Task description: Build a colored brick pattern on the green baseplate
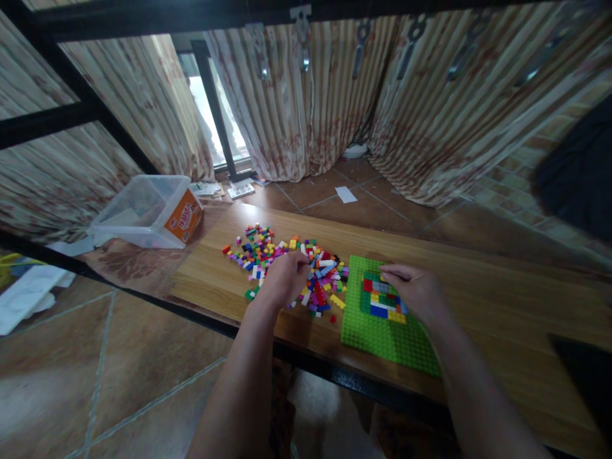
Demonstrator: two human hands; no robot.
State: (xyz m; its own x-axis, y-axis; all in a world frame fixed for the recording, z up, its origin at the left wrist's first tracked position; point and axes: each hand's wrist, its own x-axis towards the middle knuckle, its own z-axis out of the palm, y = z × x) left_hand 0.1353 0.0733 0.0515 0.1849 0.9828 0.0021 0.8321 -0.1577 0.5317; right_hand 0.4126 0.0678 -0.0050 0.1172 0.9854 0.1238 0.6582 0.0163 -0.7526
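Note:
Loose toy building bricks [319, 293] of many colours lie in a spread-out pile on the wooden table. My left hand [285, 275] is over the middle of this pile with its fingers curled together; whatever they may hold is hidden. To the right of the pile lies a green studded baseplate [356, 325]. A low structure of joined bricks [380, 312] in red, blue, white, yellow and green stands on it. My right hand [417, 290] reaches in from the right, its fingertips pinched on a small yellow brick [383, 278] at the structure's far edge.
A clear plastic box [143, 220] with an orange label stands left of the table [502, 306]. A black bar frame [167, 19] with hanging metal hooks crosses above. Striped curtains [296, 108] hang behind. Paper [346, 194] lies on the tiled floor. A dark object [581, 363] is at right.

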